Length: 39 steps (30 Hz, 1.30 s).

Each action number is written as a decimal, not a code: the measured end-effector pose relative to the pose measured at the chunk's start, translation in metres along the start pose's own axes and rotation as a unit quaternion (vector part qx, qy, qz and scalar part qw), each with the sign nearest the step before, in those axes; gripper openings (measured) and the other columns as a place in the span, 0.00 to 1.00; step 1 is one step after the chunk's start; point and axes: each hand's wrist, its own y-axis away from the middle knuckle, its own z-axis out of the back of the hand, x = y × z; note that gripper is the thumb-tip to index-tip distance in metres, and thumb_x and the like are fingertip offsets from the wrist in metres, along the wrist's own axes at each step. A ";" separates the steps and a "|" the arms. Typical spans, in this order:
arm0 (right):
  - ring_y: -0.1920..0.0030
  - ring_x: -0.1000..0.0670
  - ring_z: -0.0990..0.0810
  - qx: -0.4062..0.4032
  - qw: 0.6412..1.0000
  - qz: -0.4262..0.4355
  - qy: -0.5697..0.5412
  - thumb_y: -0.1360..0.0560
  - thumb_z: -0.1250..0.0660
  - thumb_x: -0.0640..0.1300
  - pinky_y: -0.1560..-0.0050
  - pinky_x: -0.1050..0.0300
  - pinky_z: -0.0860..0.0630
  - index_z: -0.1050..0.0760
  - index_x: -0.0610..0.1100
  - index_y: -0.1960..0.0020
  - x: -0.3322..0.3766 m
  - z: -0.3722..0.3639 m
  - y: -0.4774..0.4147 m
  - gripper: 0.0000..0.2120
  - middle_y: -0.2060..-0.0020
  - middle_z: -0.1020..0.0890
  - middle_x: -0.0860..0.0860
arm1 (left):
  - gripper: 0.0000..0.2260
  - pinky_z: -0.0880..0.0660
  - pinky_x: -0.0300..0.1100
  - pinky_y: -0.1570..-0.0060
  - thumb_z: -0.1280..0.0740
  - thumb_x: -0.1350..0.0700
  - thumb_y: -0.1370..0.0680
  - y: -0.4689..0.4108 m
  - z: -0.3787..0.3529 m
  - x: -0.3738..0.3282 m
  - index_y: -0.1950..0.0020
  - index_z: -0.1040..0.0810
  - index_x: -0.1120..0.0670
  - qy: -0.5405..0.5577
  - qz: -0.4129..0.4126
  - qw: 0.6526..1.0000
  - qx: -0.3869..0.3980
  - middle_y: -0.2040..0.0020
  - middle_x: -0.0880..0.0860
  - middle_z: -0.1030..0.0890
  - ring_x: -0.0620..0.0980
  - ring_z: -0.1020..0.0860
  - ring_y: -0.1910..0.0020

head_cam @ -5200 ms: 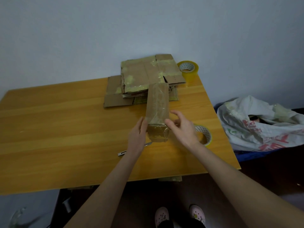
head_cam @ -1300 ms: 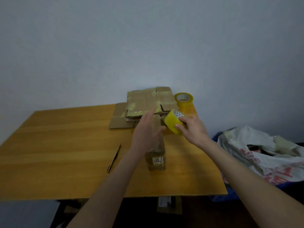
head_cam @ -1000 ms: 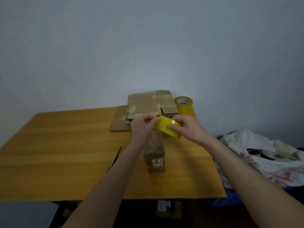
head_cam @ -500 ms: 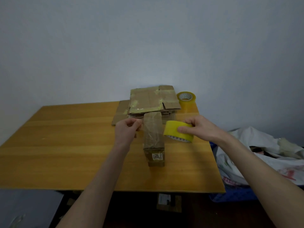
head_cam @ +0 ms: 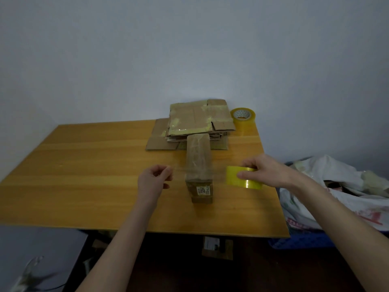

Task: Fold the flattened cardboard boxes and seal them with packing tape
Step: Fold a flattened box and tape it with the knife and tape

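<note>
A narrow folded cardboard box [head_cam: 199, 159] lies lengthwise on the wooden table [head_cam: 84, 165], its labelled end facing me. My right hand [head_cam: 265, 170] grips a yellow tape roll [head_cam: 244, 179] to the right of the box. My left hand [head_cam: 154, 179] pinches the free end of a clear tape strip [head_cam: 197, 171] to the left of the box. The strip stretches across above the box's near end, between both hands. A stack of flattened cardboard boxes [head_cam: 195, 123] lies behind it at the table's back edge.
A second tape roll [head_cam: 243, 119] stands at the back right corner by the wall. A white plastic bag [head_cam: 336, 190] in a blue crate sits right of the table. A grey surface [head_cam: 37, 256] lies at the lower left.
My hands have drawn apart, pulling a strip of tape out from the roll across the box. The view has shifted slightly. Five seconds ago both hands held the box itself.
</note>
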 end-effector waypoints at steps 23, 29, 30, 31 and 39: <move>0.43 0.44 0.21 -0.085 0.958 -0.139 0.237 0.21 0.42 0.60 0.56 0.54 0.28 0.25 0.50 0.35 -0.008 -0.061 -0.036 0.21 0.44 0.18 0.47 | 0.06 0.21 0.43 0.61 0.32 0.57 0.22 -0.016 -0.011 0.058 0.57 0.21 0.57 -0.020 0.082 0.994 -0.067 0.63 0.52 0.20 0.50 0.21 0.60; 0.44 0.44 0.21 -0.084 0.958 -0.170 0.217 0.20 0.42 0.59 0.55 0.54 0.28 0.27 0.50 0.33 -0.001 -0.073 -0.053 0.21 0.44 0.18 0.46 | 0.07 0.21 0.54 0.50 0.33 0.55 0.22 -0.031 -0.035 0.062 0.57 0.22 0.56 -0.057 0.096 0.993 -0.040 0.63 0.50 0.22 0.48 0.23 0.62; 0.45 0.45 0.21 -0.086 0.957 -0.174 0.214 0.20 0.42 0.59 0.56 0.55 0.27 0.27 0.50 0.33 0.001 -0.075 -0.055 0.21 0.45 0.18 0.46 | 0.06 0.21 0.53 0.49 0.33 0.56 0.22 -0.032 -0.040 0.060 0.58 0.23 0.55 -0.053 0.097 0.993 -0.029 0.62 0.50 0.22 0.47 0.23 0.62; 0.46 0.45 0.20 -0.086 0.957 -0.178 0.211 0.21 0.42 0.60 0.55 0.55 0.26 0.27 0.50 0.33 0.002 -0.077 -0.057 0.21 0.46 0.18 0.47 | 0.06 0.21 0.53 0.49 0.33 0.57 0.22 -0.034 -0.044 0.059 0.58 0.23 0.54 -0.050 0.097 0.994 -0.018 0.62 0.49 0.22 0.46 0.23 0.61; 0.48 0.44 0.20 -0.078 0.959 -0.190 0.196 0.21 0.41 0.61 0.53 0.53 0.24 0.25 0.50 0.36 0.012 -0.093 -0.073 0.21 0.49 0.18 0.46 | 0.06 0.21 0.52 0.47 0.38 0.58 0.19 -0.052 -0.044 0.052 0.57 0.27 0.52 -0.032 0.097 0.995 0.014 0.58 0.50 0.21 0.52 0.20 0.52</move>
